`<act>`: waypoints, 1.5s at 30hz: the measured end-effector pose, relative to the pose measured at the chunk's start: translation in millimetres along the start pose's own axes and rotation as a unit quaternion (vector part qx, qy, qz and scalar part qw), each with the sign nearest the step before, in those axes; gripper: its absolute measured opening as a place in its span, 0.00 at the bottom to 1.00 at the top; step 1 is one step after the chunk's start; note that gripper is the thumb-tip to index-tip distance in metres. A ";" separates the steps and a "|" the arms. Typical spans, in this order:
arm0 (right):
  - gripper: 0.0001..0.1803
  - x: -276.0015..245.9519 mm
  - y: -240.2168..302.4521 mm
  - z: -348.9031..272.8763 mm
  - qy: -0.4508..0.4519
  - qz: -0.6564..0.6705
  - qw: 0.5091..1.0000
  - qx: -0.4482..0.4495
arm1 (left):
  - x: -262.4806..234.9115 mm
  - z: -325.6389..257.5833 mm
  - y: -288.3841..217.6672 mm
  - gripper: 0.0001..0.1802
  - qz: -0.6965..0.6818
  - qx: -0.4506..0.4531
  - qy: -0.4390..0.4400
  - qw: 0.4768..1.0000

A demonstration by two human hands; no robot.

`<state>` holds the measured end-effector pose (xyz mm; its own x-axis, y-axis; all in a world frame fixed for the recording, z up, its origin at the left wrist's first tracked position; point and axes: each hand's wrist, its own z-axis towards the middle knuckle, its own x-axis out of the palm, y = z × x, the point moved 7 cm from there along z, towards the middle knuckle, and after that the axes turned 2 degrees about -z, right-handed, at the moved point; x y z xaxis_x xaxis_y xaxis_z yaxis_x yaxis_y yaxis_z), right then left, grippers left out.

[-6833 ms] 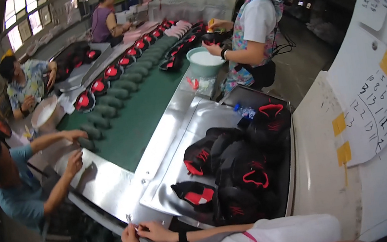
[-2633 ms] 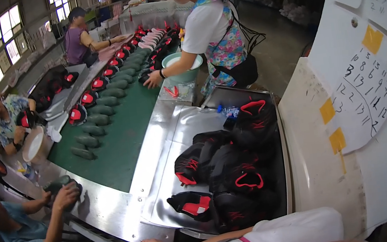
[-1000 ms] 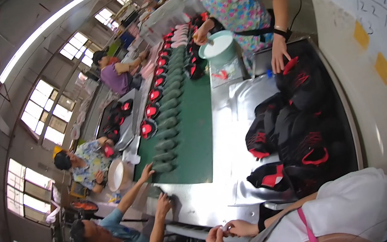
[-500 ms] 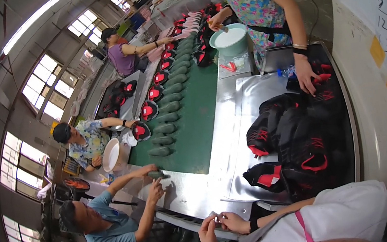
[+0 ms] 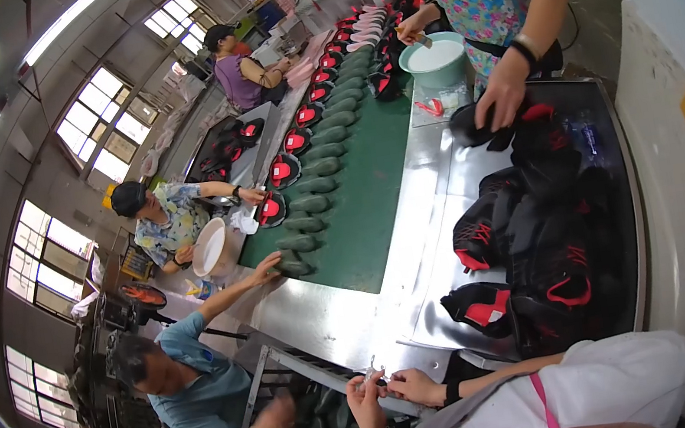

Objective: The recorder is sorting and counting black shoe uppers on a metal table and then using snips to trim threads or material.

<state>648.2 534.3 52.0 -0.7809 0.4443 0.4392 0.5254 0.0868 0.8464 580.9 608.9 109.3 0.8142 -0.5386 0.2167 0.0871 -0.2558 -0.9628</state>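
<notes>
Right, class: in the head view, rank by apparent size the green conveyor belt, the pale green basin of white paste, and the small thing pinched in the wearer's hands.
1. Green conveyor belt
2. Pale green basin, though it is farther away
3. Small thing pinched between left hand and right hand

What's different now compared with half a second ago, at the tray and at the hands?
The standing co-worker's hand has moved from the tray's far right side leftward onto a black shoe upper at the far end. Left hand and right hand remain together, pinching a small pale piece. The pile of black-and-red uppers is unchanged.
</notes>
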 end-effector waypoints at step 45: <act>0.14 13.6 -6.9 1.6 0.058 -0.360 0.916 -0.168 | -54.2 -41.8 60.3 0.08 0.007 -0.141 0.029 0.990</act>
<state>634.5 541.2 51.6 -0.9249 0.2800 -0.2573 -0.2589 0.0320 0.9654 518.0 589.1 46.3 0.7788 -0.5873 0.2204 -0.0947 -0.4573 -0.8843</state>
